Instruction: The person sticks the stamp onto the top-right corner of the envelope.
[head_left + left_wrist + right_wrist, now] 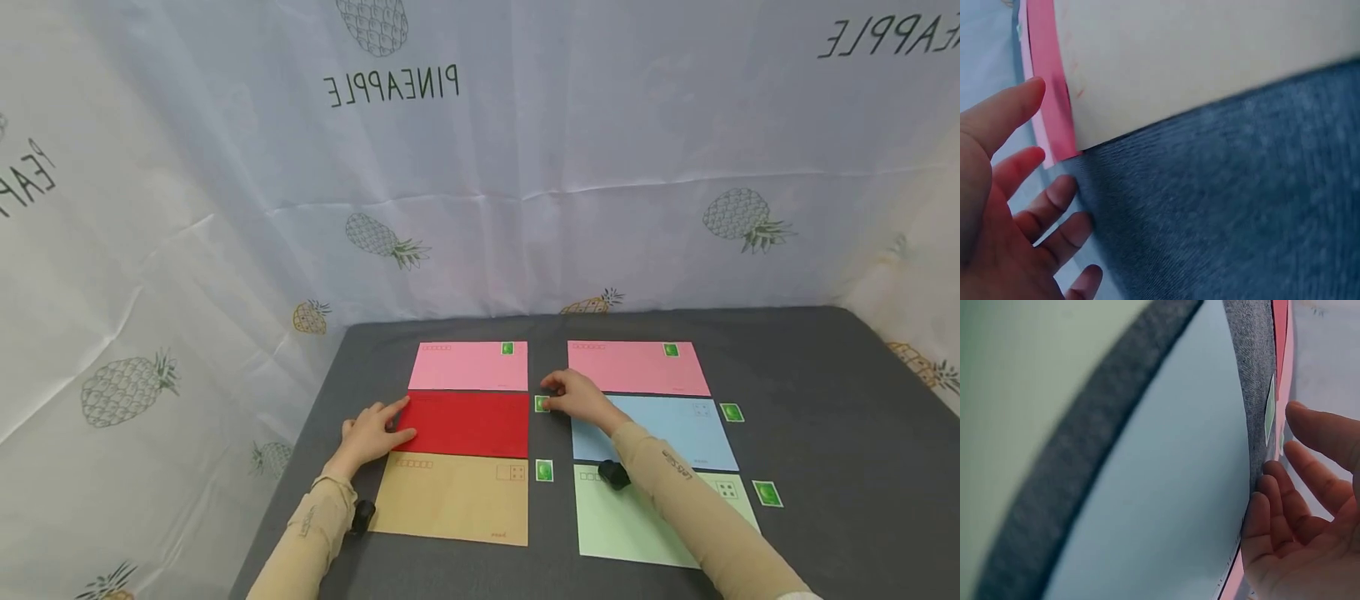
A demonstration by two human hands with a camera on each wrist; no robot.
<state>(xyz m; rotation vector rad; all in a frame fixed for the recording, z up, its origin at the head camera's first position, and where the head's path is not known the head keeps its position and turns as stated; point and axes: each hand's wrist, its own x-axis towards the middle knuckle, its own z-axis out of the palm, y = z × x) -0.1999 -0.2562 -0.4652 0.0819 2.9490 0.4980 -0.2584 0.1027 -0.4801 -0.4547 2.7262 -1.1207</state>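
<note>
A red envelope (468, 425) lies between a pink one (468, 367) and a tan one (453, 500). At its left edge my left hand (372, 433) spreads thumb and index finger onto the paper. The left wrist view shows this hand's fingers (1060, 240) apart, holding nothing. My right hand (581, 398) hovers just right of the red envelope, over the corner of a blue envelope (660, 425). Beside its fingertips is a small green stamp (541, 404), partly covered. In the right wrist view, a gap separates thumb and fingers, and the stamp (1269, 412) lies beyond them.
Another pink envelope (637, 368), bearing a stamp (671, 350), is above the blue one. Below is a light green envelope (630, 525), partly under my right forearm. Loose stamps lie beside the tan (543, 471), blue (732, 412) and light green (767, 493) envelopes on the dark tabletop (840, 400).
</note>
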